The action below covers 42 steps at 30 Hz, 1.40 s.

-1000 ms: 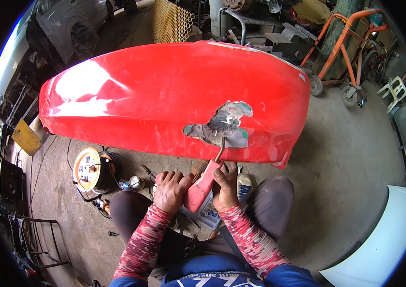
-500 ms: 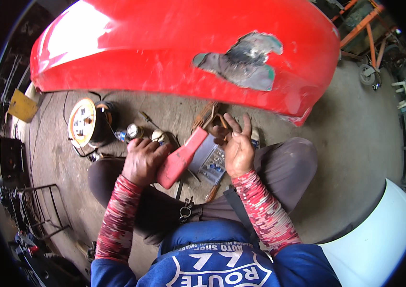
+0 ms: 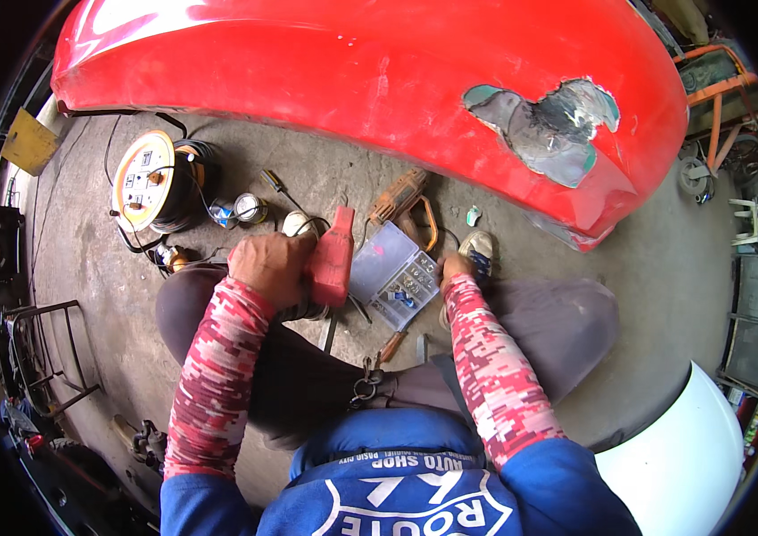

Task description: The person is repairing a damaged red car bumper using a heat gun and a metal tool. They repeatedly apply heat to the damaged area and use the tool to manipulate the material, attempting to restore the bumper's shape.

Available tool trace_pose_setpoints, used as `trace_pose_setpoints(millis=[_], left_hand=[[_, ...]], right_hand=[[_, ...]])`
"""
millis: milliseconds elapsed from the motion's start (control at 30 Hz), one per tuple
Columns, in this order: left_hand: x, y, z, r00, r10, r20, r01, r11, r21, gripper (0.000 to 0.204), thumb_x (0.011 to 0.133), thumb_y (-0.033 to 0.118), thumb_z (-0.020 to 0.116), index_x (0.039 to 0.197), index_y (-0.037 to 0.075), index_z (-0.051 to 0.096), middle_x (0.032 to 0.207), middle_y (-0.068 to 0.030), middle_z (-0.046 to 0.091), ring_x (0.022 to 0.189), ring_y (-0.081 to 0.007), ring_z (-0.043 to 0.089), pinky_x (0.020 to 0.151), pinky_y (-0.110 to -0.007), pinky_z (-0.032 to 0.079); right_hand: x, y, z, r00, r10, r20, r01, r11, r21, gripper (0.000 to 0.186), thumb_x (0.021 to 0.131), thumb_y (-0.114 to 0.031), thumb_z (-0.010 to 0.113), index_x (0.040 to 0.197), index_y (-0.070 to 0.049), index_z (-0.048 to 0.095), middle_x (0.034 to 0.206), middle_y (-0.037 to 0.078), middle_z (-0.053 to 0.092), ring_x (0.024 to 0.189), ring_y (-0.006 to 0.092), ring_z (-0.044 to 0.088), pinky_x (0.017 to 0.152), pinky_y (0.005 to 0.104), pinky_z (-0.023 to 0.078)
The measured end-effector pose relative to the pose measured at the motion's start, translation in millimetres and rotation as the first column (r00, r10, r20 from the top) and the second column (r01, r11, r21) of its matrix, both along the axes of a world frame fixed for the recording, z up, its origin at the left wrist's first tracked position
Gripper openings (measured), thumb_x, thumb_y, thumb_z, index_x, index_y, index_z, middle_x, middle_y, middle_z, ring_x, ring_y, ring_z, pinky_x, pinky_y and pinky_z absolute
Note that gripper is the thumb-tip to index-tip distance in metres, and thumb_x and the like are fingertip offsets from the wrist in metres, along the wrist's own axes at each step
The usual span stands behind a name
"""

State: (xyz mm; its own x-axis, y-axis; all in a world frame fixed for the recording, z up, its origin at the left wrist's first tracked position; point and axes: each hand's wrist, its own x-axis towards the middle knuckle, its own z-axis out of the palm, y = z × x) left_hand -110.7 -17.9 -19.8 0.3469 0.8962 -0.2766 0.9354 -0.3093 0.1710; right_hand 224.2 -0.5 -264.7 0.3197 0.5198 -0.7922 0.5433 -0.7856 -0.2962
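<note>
My left hand [image 3: 270,268] is closed around a red, tapered, flat-sided tool or piece [image 3: 334,255], whose narrow end points away from me. Low at the right edge of a clear plastic organizer box [image 3: 377,253] is my right hand [image 3: 456,266]; its fingers are mostly hidden. Small parts fill the compartments of the opened box, a blue one [image 3: 403,298] among them. Beyond the hands stands a large red car bumper [image 3: 308,85] with a torn, grey-patched hole [image 3: 544,132] on its right side.
An orange power tool [image 3: 399,195] lies beyond the box. To the left are a cable reel [image 3: 144,180], a can [image 3: 249,208] and a screwdriver [image 3: 274,181]. A wood-handled tool [image 3: 391,347] lies near my legs. At right are a white panel [image 3: 678,464] and a plastic stool [image 3: 756,221].
My right hand has dropped from its raised, spread-fingered pose to beside the box. The red piece has turned more upright in my left hand. My view has shifted, so the bumper appears farther right.
</note>
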Motion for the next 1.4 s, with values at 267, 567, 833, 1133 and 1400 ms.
trace_pose_setpoints(millis=[267, 567, 833, 1133, 1400], left_hand=[[13.1, -10.7, 3.2, 0.993, -0.024, -0.118, 0.014, 0.996, -0.084, 0.013, 0.078, 0.022, 0.071, 0.087, 0.012, 0.071, 0.069, -0.0093, 0.069, 0.066, -0.03, 0.071, 0.055, -0.046, 0.052], [40.4, 0.6, -8.7, 0.963, 0.103, -0.248, -0.205, 0.88, -0.428, 0.019, 0.084, 0.025, 0.07, 0.096, 0.018, 0.082, 0.095, -0.0015, 0.078, 0.086, -0.0253, 0.074, 0.059, -0.051, 0.051], [33.4, -17.4, -14.5, 0.946, 0.166, -0.278, -0.225, 0.955, -0.194, 0.014, 0.084, 0.021, 0.066, 0.079, 0.016, 0.078, 0.077, -0.0017, 0.074, 0.073, -0.0209, 0.071, 0.063, -0.039, 0.041], [35.7, -15.2, -10.7, 0.942, 0.166, -0.293, -0.237, 0.945, -0.227, 0.016, 0.086, 0.022, 0.065, 0.085, 0.016, 0.08, 0.081, -0.001, 0.075, 0.077, -0.023, 0.069, 0.066, -0.041, 0.042], [32.8, -15.7, -21.3, 0.923, 0.236, -0.303, -0.324, 0.901, -0.287, 0.015, 0.084, 0.022, 0.067, 0.088, 0.016, 0.081, 0.084, 0.0, 0.075, 0.078, -0.0238, 0.069, 0.065, -0.041, 0.041]], right_hand=[[8.7, -76.1, -93.6, 0.929, 0.244, 0.277, -0.215, 0.968, -0.13, 0.023, 0.096, -0.02, 0.061, 0.111, -0.012, 0.077, 0.12, 0.011, 0.073, 0.11, 0.0269, 0.072, 0.088, 0.04, 0.058], [9.1, -69.3, -130.4, 0.354, 0.871, 0.34, -0.859, 0.446, -0.249, 0.029, 0.095, -0.032, 0.065, 0.102, -0.007, 0.078, 0.113, 0.01, 0.075, 0.102, 0.0235, 0.073, 0.081, 0.038, 0.059], [21.3, -76.9, -156.9, 0.309, 0.838, 0.45, -0.859, 0.449, -0.246, 0.033, 0.091, -0.034, 0.066, 0.093, -0.003, 0.078, 0.102, 0.014, 0.076, 0.095, 0.0269, 0.075, 0.077, 0.0411, 0.059], [9.5, -87.2, -147.6, 0.784, 0.405, 0.471, -0.462, 0.887, 0.006, 0.03, 0.087, -0.027, 0.066, 0.084, 0.001, 0.076, 0.089, 0.023, 0.075, 0.089, 0.0398, 0.074, 0.078, 0.05, 0.059], [20.6, -56.3, -147.0, 0.325, 0.936, 0.134, -0.874, 0.352, -0.336, 0.038, 0.098, -0.033, 0.061, 0.104, 0.003, 0.072, 0.109, 0.021, 0.073, 0.098, 0.0342, 0.072, 0.085, 0.0456, 0.056]])
